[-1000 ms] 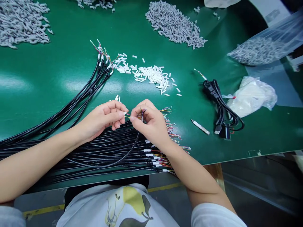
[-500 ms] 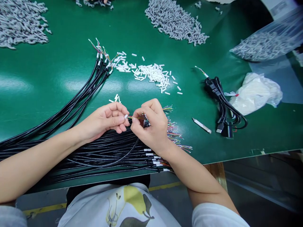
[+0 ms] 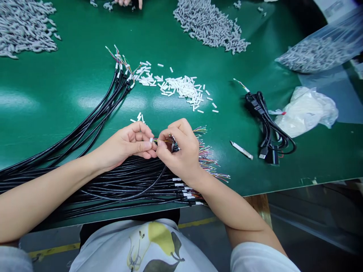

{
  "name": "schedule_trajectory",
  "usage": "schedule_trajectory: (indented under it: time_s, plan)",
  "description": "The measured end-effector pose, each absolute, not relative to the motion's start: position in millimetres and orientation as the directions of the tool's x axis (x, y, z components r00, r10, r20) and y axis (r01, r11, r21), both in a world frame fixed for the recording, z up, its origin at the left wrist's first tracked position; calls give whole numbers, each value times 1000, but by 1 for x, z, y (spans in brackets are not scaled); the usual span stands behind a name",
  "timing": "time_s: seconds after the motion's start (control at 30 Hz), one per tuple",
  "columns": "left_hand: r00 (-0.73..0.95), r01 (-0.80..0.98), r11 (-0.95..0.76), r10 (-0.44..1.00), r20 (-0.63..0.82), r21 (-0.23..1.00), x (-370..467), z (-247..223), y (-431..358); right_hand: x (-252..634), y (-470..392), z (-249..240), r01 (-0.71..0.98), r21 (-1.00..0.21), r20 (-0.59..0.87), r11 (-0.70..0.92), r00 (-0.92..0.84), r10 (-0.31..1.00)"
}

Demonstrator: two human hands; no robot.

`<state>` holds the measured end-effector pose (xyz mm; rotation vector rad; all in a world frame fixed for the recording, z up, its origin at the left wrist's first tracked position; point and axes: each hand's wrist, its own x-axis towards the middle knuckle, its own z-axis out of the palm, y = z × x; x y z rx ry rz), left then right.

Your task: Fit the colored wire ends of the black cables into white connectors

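Observation:
Between thumb and fingers, my left hand (image 3: 132, 143) pinches a small white sleeve (image 3: 151, 140) at the ends of thin coloured wires. My right hand (image 3: 181, 147) is closed around the end of a black cable (image 3: 159, 177), and the wires run from it toward the sleeve. Parts of the wires are hidden by my right fingers. Under both hands lies a thick row of black cables (image 3: 121, 185), their coloured wire ends (image 3: 208, 155) fanning out to the right. A few loose white sleeves (image 3: 138, 118) lie just beyond my left hand.
Farther off are a pile of white sleeves (image 3: 184, 87), a separate cable bundle (image 3: 104, 102), and grey clip-like heaps (image 3: 210, 24). To the right lie a white pen-like tool (image 3: 241, 150), a coiled black cable (image 3: 263, 117) and plastic bags (image 3: 307, 109). Another person's hand (image 3: 129, 3) shows at the top.
The white sleeve between my left fingers has turned slightly and sits a little closer to my right hand. The other person's hand shows more at the top edge.

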<state>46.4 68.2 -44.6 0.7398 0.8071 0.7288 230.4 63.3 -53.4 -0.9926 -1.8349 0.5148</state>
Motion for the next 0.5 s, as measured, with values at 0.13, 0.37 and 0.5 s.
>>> schedule_trajectory:
  time_s: [0.13,0.37,0.5]
  plan:
    - [474,-290,518,808,-350,805,47,-46,69,230,62,-53,400,-746,494,532,-203,845]
    - [482,-281,540,794,-370,793,48,-45,68,230,61,-51,361,-805,433,471,-186,882]
    - [473,-273,538,797,-376,797,48,-45,67,230,61,-52,380,-771,469,511,-202,859]
